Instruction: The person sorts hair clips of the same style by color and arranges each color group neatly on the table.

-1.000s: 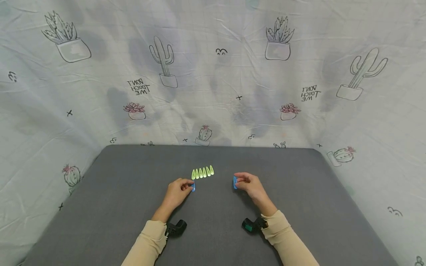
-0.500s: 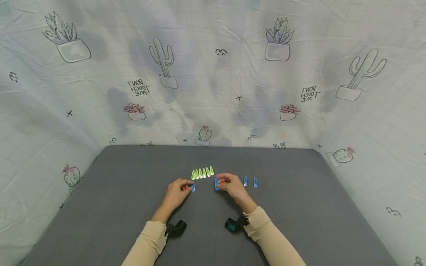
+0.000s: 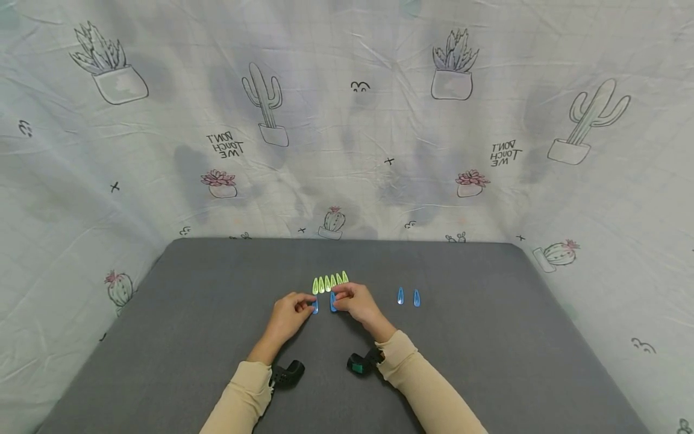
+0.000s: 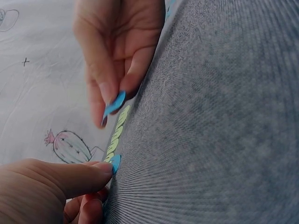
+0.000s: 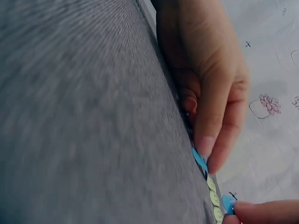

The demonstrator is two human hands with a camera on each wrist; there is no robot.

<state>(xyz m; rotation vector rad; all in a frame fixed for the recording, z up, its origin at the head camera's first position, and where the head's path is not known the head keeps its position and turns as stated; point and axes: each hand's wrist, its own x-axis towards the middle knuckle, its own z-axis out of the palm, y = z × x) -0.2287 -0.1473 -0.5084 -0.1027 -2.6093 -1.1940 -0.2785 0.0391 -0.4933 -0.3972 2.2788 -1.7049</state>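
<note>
In the head view my left hand (image 3: 287, 313) pinches a blue snap hair clip (image 3: 315, 306) at the table surface, just in front of the left end of a row of several light-green snap hair clips (image 3: 321, 284). Close by on the right, my right hand (image 3: 356, 303) pinches a second blue hair clip (image 3: 333, 302) between thumb and fingers, roughly parallel to the first. The left wrist view has this second clip (image 4: 114, 103) raised off the grey surface, while the left hand's clip (image 4: 116, 164) stays low beside the green ones. Fingers partly cover both clips.
Two more blue hair clips (image 3: 400, 296) lie side by side on the grey table (image 3: 488, 337), right of the right hand. A black wrist camera (image 3: 288, 374) sits on each wrist. Behind the table hangs a pale cloth (image 3: 325, 36) printed with cacti.
My right hand has moved left with its blue hair clip, up close to the left hand. Two blue clips that it covered now show. The left hand has stayed put.
</note>
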